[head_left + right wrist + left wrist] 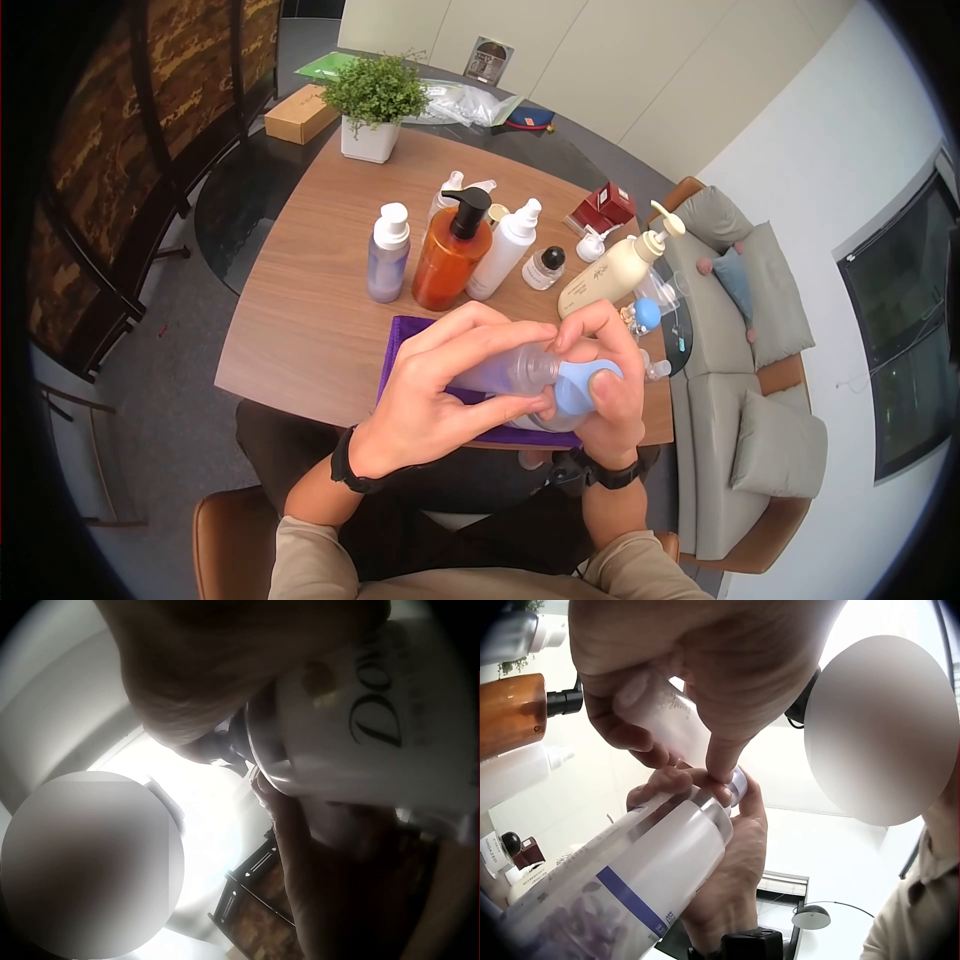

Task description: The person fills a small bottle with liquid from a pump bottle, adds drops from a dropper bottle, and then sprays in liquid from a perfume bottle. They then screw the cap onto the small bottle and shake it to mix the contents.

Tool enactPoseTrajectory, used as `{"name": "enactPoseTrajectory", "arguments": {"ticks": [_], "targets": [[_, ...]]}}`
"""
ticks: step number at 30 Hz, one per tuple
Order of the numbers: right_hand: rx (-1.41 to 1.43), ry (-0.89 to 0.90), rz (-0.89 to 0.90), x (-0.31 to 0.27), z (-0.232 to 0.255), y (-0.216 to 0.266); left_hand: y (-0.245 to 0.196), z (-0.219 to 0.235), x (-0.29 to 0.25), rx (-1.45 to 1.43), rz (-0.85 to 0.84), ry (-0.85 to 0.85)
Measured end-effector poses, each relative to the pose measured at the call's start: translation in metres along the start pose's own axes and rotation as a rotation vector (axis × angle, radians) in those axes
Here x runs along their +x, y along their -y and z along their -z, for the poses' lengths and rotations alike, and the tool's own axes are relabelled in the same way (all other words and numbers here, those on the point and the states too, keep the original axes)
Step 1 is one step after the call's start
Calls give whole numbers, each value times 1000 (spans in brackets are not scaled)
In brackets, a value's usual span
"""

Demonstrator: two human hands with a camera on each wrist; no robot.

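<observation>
A: What was seen first, by size?
B: A grey sofa [705,325] was placed at the right of the room. To its left, a brown worktop [300,330] was set with bottles, and a purple mat [400,332] was laid near its closest edge.
A: And what was arranged on it?
B: A green plant [378,90] was kept in a white pot [368,142] at the far end. Nearer, an orange bottle [452,268] with a black pump was flanked on its right by a white bottle [503,252]. Farther right, a cream bottle [600,280] was placed. A banded bottle [671,862], white with a purple stripe, was shown close up by the left wrist view.
A: How were the hands occupied?
B: Above the mat, a clear bottle [505,370] was held on its side, gripped between the fingers and thumb of the left hand [428,385].
A: Was anything smaller noticed?
B: A perfume bottle [543,270] with a round black top was set between the white and cream ones. Last, a blue cap [580,388] was pinched by the right hand [618,405], just beside the clear bottle's neck. Whether the two were joined could not be told.
</observation>
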State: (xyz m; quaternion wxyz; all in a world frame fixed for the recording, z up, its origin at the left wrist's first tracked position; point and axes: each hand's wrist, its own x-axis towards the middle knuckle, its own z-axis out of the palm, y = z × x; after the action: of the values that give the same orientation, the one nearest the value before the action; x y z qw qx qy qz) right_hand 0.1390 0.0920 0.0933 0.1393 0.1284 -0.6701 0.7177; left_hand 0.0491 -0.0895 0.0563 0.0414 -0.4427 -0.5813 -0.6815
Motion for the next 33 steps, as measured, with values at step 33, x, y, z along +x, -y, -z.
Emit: {"name": "enactPoseTrajectory", "arguments": {"ticks": [33], "targets": [[34,-23,37,-5,-1,-6,0,1,-1,-6,-7,7]]}}
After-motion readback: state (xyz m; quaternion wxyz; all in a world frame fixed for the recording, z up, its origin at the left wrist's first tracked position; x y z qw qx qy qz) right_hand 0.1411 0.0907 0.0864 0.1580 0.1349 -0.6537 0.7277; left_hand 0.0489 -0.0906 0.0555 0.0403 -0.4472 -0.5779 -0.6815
